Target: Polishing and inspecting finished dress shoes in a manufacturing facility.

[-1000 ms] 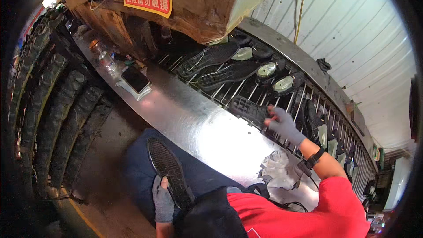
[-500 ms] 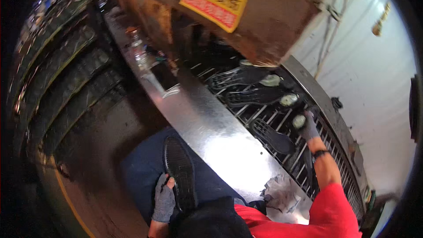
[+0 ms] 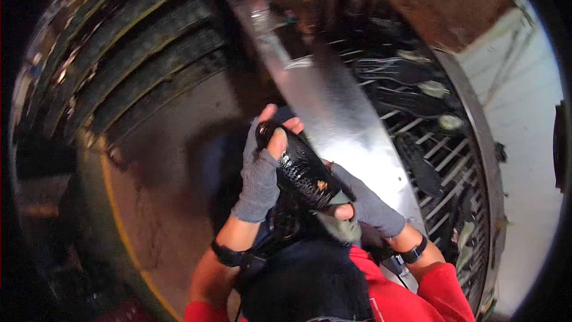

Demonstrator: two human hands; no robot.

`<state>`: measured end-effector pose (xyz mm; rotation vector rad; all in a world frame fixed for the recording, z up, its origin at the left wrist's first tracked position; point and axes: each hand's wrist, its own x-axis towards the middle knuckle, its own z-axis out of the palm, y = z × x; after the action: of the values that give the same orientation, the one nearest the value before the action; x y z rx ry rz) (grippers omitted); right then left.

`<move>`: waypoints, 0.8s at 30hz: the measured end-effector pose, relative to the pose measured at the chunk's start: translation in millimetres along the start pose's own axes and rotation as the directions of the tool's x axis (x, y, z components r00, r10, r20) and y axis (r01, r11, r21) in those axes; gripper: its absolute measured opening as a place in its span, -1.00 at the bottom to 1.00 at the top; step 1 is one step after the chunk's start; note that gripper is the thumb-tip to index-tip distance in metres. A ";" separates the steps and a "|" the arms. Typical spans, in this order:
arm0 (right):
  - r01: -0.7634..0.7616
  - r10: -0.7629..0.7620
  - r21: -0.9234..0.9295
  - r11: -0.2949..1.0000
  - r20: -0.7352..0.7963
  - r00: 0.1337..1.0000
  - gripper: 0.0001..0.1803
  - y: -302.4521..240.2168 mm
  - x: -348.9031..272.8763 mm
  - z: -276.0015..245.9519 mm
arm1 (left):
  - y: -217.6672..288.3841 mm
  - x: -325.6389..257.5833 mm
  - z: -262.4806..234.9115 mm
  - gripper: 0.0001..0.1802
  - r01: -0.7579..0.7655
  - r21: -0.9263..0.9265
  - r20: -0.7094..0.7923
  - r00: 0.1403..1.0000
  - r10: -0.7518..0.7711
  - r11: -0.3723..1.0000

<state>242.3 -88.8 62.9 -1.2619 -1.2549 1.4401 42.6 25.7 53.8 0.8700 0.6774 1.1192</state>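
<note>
Beside the metal bench (image 3: 333,107), the left hand (image 3: 257,164) curls round one end of a black shoe (image 3: 304,174) and the right hand (image 3: 366,203) clasps its other end, with a barred rack (image 3: 455,154) of dark soles (image 3: 420,170) to the bench's right and a white wall (image 3: 533,143) farther right.

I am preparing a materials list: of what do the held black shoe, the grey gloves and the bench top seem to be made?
Black shoe: perhaps leather or a synthetic imitation, glossy, from its bright highlights. Grey gloves: apparently knitted fabric, matte, judging by the fine texture; the fibre cannot be told. Bench top: probably bare steel or similar metal, smooth, with silvery glare.
</note>
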 end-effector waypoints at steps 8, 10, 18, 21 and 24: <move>-0.426 0.367 0.570 0.703 0.222 0.903 -0.24 -11.9 -1.3 36.2 | 17.2 -7.7 -20.4 -0.04 0.031 -0.055 0.244 0.970 -0.016 0.998; -0.438 0.389 0.639 0.632 0.228 0.893 -0.26 -15.0 -2.9 35.4 | -15.9 19.7 -53.2 -0.16 -0.096 0.334 0.132 0.990 0.054 0.938; -0.300 0.467 0.764 0.571 -0.002 0.884 -0.05 -5.2 -3.8 5.3 | -17.4 34.7 -56.9 -0.53 0.038 0.664 0.060 0.993 -0.104 0.746; -0.282 0.291 0.788 0.547 0.137 0.947 -0.08 -0.5 7.9 6.6 | 35.4 32.8 -61.9 -0.47 0.105 0.162 0.097 0.988 -0.122 0.981; -0.372 0.260 0.789 0.489 0.275 0.926 -0.03 11.1 24.2 33.9 | 41.1 22.9 -73.9 -0.35 0.017 0.029 0.084 0.996 -0.019 0.999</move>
<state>205.3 -72.3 47.9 -0.7265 -0.2279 2.0547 -30.9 73.3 50.9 0.9285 0.6310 1.0528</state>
